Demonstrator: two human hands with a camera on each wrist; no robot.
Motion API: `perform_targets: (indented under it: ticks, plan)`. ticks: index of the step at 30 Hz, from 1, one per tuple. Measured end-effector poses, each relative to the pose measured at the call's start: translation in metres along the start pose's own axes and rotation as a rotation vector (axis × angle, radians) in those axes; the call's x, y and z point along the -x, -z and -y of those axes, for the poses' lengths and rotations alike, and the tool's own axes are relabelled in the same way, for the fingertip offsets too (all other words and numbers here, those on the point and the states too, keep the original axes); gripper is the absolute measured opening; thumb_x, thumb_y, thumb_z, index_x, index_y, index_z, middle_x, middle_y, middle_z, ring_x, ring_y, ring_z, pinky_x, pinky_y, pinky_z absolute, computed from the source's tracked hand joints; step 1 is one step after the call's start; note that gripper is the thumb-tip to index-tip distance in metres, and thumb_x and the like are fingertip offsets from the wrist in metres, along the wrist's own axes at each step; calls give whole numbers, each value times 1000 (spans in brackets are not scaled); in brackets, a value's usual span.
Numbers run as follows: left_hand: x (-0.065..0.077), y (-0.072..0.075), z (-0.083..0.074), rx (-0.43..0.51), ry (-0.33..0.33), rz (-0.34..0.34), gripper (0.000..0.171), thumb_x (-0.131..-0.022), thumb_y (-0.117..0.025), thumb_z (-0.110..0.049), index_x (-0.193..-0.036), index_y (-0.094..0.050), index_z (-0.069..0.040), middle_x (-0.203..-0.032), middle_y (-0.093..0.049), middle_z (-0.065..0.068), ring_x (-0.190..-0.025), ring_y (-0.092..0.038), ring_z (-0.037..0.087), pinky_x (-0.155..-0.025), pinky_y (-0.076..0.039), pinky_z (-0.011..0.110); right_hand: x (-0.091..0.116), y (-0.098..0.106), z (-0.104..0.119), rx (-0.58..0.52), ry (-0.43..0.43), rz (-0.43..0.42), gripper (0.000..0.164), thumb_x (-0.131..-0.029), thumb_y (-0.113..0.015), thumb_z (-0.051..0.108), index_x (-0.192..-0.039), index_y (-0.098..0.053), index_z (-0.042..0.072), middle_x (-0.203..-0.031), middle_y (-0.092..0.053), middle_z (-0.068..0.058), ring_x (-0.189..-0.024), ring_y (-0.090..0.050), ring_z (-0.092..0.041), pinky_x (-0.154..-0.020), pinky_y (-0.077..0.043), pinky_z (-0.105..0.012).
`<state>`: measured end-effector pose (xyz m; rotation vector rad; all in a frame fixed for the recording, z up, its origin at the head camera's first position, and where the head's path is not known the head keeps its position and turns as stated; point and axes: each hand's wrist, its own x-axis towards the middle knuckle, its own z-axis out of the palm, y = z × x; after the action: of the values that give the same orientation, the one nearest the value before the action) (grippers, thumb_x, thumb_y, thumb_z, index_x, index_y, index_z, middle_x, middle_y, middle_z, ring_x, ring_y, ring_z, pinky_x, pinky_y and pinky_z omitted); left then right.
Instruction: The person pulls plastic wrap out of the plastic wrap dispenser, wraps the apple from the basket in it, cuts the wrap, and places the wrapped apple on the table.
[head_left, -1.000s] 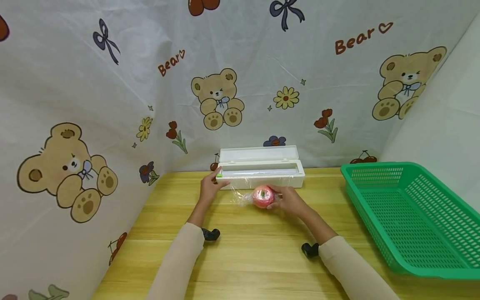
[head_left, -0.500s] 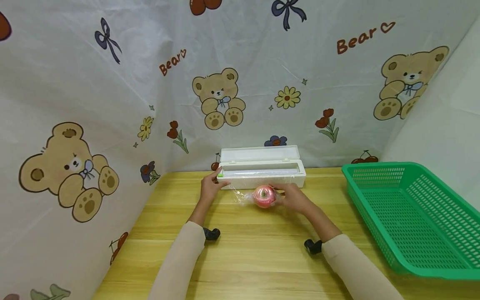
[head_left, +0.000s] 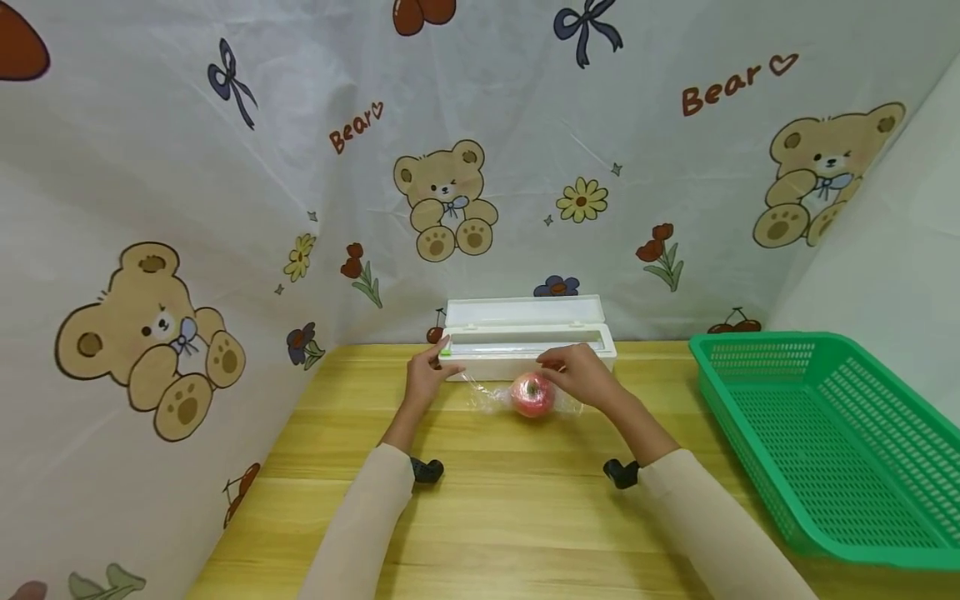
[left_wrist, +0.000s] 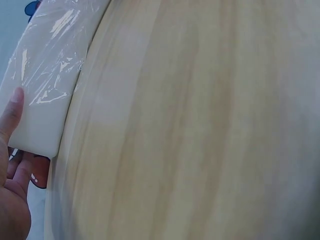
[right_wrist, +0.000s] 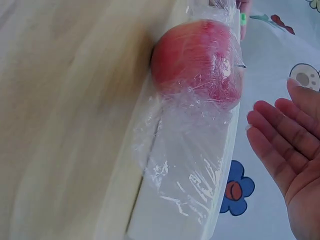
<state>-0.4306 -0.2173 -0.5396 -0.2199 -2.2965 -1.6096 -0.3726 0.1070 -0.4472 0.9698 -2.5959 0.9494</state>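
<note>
My left hand holds the left end of a long white cling film box, its thumb on the front face in the left wrist view. The lid stands up and a roll lies inside. Before the box sits a red apple in clear cling film, with loose film spreading from both sides. Film also stretches over the box front. My right hand hovers just above and right of the apple; in the right wrist view its fingers are extended, apart from the fruit and holding nothing.
A green plastic basket stands on the right of the wooden table. Behind the box hangs a white cloth printed with bears and flowers. A green slider sits at the box's left end.
My right hand has let go of the wrapped apple's right side and risen above it. Loose film now shows there. The left hand stays on the box; the view has shifted slightly.
</note>
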Motion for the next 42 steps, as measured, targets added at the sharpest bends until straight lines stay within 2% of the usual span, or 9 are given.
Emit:
perform_targets:
  ticks: [3, 6, 9, 14, 18, 22, 33, 39, 42]
  plan:
    - [1, 0, 0, 1, 2, 7, 69, -77, -88, -19, -141, -62, -17, -111, -68, 9, -63, -34, 10, -53, -32, 19, -10, -2, 3, 52, -20, 20, 15, -94, -73, 12, -103, -77, 0, -87, -75, -5, -79, -69, -17, -74, -60, -35]
    - [0, -1, 0, 19, 5, 7, 69, -77, -88, -17, -141, -61, -17, -142, -59, 7, -79, -54, 9, -61, -45, 14, -22, -6, 8, 105, -41, 40, 17, -94, -74, 18, -103, -77, 3, -82, -71, -1, -75, -62, -15, -70, -56, -33]
    - [0, -1, 0, 27, 4, 10, 69, -77, -88, -16, -141, -61, -15, -143, -58, 10, -102, -63, 13, -71, -52, 14, -34, -11, 13, 146, -37, 56, 20, -94, -75, 20, -105, -77, 3, -80, -67, 0, -72, -57, -15, -67, -52, -32]
    - [0, 0, 1, 15, -4, 0, 70, -77, -88, -17, -141, -61, -14, -143, -59, 9, -105, -62, 11, -73, -51, 14, -53, -23, 21, 187, -17, 67, 23, -91, -78, 21, -107, -78, 5, -79, -65, 0, -70, -55, -16, -64, -48, -32]
    - [0, 0, 2, -14, -16, -6, 69, -78, -87, -20, -142, -61, -15, -114, -72, 10, -75, -51, 3, -59, -42, 13, -65, -34, 29, 202, -14, 68, 23, -90, -79, 22, -108, -78, 8, -79, -65, 1, -69, -54, -15, -62, -48, -31]
    - [1, 1, 1, -42, -41, -2, 69, -78, -87, -22, -142, -61, -17, -69, -42, 1, -58, -30, 7, -51, -29, 20, -76, -45, 34, 191, -12, 69, 24, -90, -80, 22, -109, -78, 7, -79, -66, 1, -67, -55, -14, -59, -47, -30]
    - [-1, 1, 2, -26, -90, -20, 66, -78, -87, -17, -139, -62, -13, -69, -50, 7, -55, -32, 7, -50, -32, 18, -106, -73, 55, 233, -78, 103, 27, -91, -79, 26, -113, -78, 10, -78, -66, 1, -68, -56, -13, -59, -49, -29]
    - [0, 1, 2, 91, -77, -14, 65, -77, -87, -10, -138, -63, -9, -121, -71, 17, -74, -61, 1, -55, -44, 15, -118, -87, 59, 236, -112, 119, 26, -91, -79, 26, -115, -78, 14, -83, -70, 2, -69, -59, -12, -59, -51, -29]
    - [0, 0, 2, 128, -60, -9, 64, -77, -87, -10, -137, -64, -11, -119, -72, 11, -77, -61, 3, -57, -45, 16, -122, -95, 58, 254, -138, 125, 27, -92, -78, 27, -116, -78, 15, -86, -71, 3, -71, -61, -11, -60, -52, -29]
